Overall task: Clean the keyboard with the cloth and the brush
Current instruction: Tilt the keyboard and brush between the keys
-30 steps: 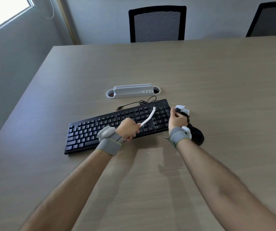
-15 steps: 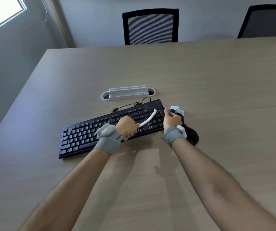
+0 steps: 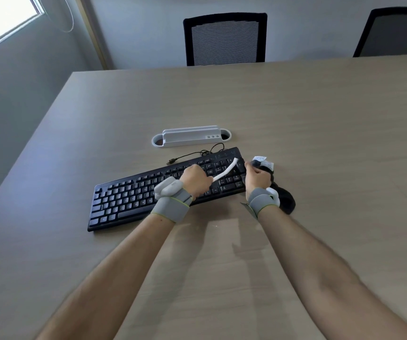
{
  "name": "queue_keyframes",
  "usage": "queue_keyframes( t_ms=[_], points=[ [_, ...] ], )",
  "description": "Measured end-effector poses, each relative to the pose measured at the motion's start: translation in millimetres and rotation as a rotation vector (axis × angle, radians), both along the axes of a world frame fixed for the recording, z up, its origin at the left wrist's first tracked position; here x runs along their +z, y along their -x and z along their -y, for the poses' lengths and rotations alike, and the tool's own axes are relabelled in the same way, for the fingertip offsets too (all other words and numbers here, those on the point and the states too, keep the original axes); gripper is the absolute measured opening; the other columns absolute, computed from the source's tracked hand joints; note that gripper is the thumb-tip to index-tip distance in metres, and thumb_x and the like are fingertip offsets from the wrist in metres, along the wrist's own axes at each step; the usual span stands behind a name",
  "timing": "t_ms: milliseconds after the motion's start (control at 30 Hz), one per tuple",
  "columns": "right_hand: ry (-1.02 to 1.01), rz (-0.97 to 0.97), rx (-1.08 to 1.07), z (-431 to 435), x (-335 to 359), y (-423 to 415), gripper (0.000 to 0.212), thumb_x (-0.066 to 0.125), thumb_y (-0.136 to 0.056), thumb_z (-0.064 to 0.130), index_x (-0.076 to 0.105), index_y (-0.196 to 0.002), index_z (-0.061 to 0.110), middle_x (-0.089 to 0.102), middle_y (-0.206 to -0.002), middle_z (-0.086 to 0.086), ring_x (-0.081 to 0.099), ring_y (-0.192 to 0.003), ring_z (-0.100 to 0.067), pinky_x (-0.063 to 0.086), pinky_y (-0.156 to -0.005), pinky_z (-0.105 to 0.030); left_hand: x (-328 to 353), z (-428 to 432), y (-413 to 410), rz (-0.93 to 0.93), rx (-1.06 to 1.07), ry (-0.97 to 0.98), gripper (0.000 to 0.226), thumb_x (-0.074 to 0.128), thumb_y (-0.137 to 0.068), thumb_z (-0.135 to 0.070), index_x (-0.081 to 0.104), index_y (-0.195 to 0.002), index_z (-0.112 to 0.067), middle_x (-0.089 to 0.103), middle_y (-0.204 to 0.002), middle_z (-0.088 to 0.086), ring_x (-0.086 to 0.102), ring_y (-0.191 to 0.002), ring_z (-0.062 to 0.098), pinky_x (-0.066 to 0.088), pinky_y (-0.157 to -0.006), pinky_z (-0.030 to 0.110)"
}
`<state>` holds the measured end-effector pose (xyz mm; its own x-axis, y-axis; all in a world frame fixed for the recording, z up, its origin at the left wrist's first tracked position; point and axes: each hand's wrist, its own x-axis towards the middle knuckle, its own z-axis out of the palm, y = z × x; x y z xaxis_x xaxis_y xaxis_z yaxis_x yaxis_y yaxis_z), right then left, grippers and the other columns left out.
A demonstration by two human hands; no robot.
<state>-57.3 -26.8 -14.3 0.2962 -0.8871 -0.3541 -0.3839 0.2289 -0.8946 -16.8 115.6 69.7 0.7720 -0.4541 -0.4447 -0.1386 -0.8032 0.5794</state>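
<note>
A black keyboard [image 3: 128, 197] lies slanted on the wooden table [image 3: 295, 114]. My left hand [image 3: 195, 180] is closed around the handle of a white brush [image 3: 227, 169], whose tip reaches over the number pad at the keyboard's right end. My right hand [image 3: 257, 176] rests at the keyboard's right edge, clenched on a black cloth [image 3: 284, 200] that trails down beside my wrist. White tags [image 3: 263, 161] stick out above the fingers. Both wrists wear grey bands.
A white plastic holder [image 3: 190, 137] lies just behind the keyboard, and the keyboard's black cable [image 3: 197, 153] curls between them. Two black chairs [image 3: 224, 38] stand at the table's far edge. The table's left edge runs diagonally near the keyboard's left end.
The brush tip has stayed over the number pad with only slight shifts. Both hands keep their holds. The view has moved a little.
</note>
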Motion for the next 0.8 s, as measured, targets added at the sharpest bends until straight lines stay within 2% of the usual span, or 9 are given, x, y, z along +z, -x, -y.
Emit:
queue_keyframes(
  t_ms=[67,233,333,400,533,633,700,800],
  points=[
    [-0.011,0.009,-0.005,2,-3,-1,0.050,0.062,-0.086,0.031,0.044,-0.042,0.015,0.040,-0.046,0.000,0.033,-0.043,-0.014,0.036,-0.057,-0.026,-3,-2,3,-0.023,0.004,-0.004,0.025,0.050,-0.088,-0.016,0.050,-0.064,-0.007,0.045,-0.056,0.003,0.040,-0.046,0.014,0.035,-0.044,0.023],
    [-0.050,0.028,-0.003,4,-7,-1,0.043,0.062,-0.085,0.032,0.051,-0.049,0.012,0.045,-0.050,0.001,0.039,-0.047,-0.013,0.039,-0.063,-0.026,0,-10,7,-0.155,-0.018,-0.050,0.037,0.047,-0.092,-0.015,0.045,-0.055,-0.009,0.045,-0.053,0.002,0.041,-0.043,0.013,0.034,-0.042,0.021],
    [-0.084,0.054,0.004,5,-8,-2,0.044,0.066,-0.083,0.030,0.048,-0.045,0.016,0.047,-0.052,0.002,0.046,-0.059,-0.018,0.041,-0.065,-0.027,1,-5,2,-0.262,0.125,0.082,0.041,0.040,-0.096,-0.018,0.040,-0.056,-0.008,0.036,-0.051,0.003,0.030,-0.023,0.009,0.023,-0.030,0.009],
    [-0.108,0.062,0.003,7,-6,-3,0.044,0.067,-0.081,0.029,0.046,-0.045,0.015,0.046,-0.053,0.001,0.046,-0.064,-0.017,0.041,-0.064,-0.027,2,1,2,-0.318,0.167,0.129,0.043,0.038,-0.097,-0.019,0.041,-0.057,-0.007,0.036,-0.052,0.005,0.025,-0.016,0.007,0.021,-0.028,0.005],
    [-0.108,0.049,0.040,10,-3,-4,0.040,0.066,-0.081,0.026,0.048,-0.047,0.014,0.047,-0.053,0.000,0.045,-0.057,-0.019,0.040,-0.062,-0.026,1,3,9,-0.419,0.116,0.010,0.043,0.032,-0.099,-0.020,0.038,-0.058,-0.009,0.033,-0.054,0.002,0.028,-0.030,0.008,0.020,-0.027,0.007],
    [-0.104,0.046,0.043,9,-5,-5,0.042,0.067,-0.081,0.028,0.049,-0.047,0.013,0.047,-0.052,0.000,0.042,-0.050,-0.014,0.041,-0.057,-0.024,-2,-7,16,-0.425,0.066,-0.023,0.041,0.036,-0.098,-0.018,0.040,-0.058,-0.008,0.034,-0.053,0.002,0.025,-0.017,0.006,0.020,-0.028,0.005],
    [-0.092,0.041,0.035,9,-6,-6,0.043,0.067,-0.082,0.028,0.048,-0.047,0.012,0.045,-0.051,0.000,0.040,-0.050,-0.014,0.038,-0.051,-0.024,-4,-13,22,-0.462,0.052,0.000,0.040,0.036,-0.098,-0.017,0.040,-0.059,-0.008,0.034,-0.053,0.002,0.024,-0.016,0.005,0.020,-0.029,0.005],
    [-0.090,0.050,0.031,10,-7,-6,0.042,0.068,-0.082,0.030,0.051,-0.047,0.014,0.049,-0.053,0.001,0.046,-0.054,-0.017,0.043,-0.061,-0.026,-6,-12,23,-0.473,0.131,0.140,0.040,0.034,-0.098,-0.020,0.041,-0.061,-0.009,0.034,-0.053,0.002,0.025,-0.017,0.004,0.020,-0.028,0.006]
  ],
)
